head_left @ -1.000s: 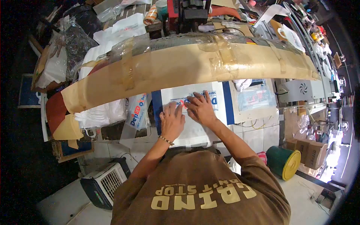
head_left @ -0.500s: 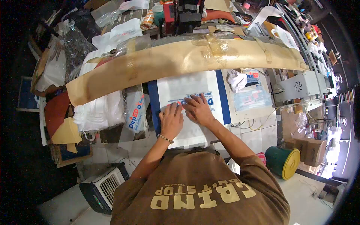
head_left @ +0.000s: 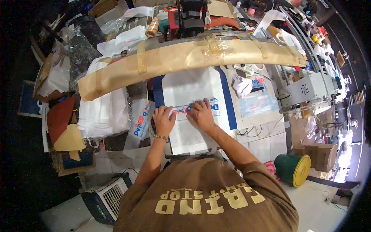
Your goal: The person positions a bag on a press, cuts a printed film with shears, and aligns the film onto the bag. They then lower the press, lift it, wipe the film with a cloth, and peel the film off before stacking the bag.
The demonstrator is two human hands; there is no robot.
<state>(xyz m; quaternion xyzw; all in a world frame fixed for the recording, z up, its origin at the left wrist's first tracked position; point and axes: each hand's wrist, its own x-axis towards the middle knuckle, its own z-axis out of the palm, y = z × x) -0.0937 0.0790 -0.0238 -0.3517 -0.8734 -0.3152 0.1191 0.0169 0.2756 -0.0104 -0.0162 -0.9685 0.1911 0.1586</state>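
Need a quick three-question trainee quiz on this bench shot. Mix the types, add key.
1. Which colour borders the white printed sheet on both sides? A) red B) blue C) green
2. True or false: the beaded bracelet is on the wrist of the left hand.
3. Which hand is nearer the green bin?

Key: 1. B. 2. True. 3. The right hand.

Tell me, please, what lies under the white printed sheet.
A dark blue surface shows past both sides of the white printed sheet; whatever its middle covers cannot be seen.
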